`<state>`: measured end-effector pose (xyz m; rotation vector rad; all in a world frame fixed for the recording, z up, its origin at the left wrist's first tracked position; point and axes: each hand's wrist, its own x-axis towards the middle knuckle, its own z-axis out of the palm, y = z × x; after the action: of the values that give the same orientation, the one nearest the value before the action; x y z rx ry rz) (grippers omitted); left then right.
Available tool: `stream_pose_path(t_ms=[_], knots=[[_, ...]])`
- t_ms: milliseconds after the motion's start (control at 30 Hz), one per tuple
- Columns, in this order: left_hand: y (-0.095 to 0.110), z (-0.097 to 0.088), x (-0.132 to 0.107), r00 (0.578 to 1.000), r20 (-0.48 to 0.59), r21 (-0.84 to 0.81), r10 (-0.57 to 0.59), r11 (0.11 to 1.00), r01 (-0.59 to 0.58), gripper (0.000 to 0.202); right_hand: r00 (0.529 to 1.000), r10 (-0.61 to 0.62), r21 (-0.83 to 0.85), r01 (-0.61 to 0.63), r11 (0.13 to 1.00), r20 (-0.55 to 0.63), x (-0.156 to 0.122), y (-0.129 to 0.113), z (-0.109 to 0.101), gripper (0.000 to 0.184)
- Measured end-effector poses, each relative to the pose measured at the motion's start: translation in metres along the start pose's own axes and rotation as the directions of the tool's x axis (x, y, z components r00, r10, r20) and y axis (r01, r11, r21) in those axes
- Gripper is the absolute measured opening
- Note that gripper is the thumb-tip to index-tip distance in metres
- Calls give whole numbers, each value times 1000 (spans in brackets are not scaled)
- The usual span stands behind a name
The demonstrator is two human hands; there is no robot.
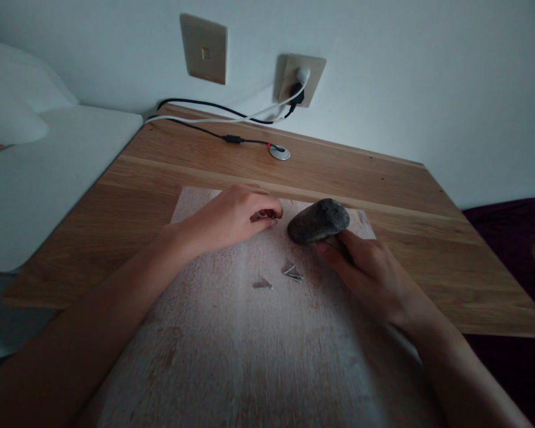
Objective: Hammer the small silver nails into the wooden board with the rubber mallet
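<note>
My right hand (370, 270) is closed around the handle of a hammer (316, 222), whose thick, dark, worn head is raised over the far part of a pale wooden board (232, 333). To its left, my left hand (245, 214) is curled near the board's far edge, thumb and fingertips together in a pinch. Whatever those fingertips hold is too small and dark to make out. Nearer to me, several thin silvery nails (293, 273) lie in a small cluster on the board. One more nail (264, 286) lies apart, to the left of them.
Beneath the board is a brown wooden desk (405, 279) against a white wall. Black and white cables run from a wall socket (302, 80) along the desk's back, past a round metal grommet (279, 153). A white surface (71, 172) stands at the left.
</note>
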<state>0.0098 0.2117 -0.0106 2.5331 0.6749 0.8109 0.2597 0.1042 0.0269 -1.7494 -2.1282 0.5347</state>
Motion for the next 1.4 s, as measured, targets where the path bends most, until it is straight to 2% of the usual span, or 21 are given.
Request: stream_pose_path(t_ms=[667,1400], knots=[[2,1,1,1000,-12,-15,5,1000,-5,14,1000,5,-25,-5,1000,-6,-1,1,-1,29],[1,3,2,1000,23,-10,-8,1000,8,13,1000,-5,3,5,1000,11,-2,2,-1,25]])
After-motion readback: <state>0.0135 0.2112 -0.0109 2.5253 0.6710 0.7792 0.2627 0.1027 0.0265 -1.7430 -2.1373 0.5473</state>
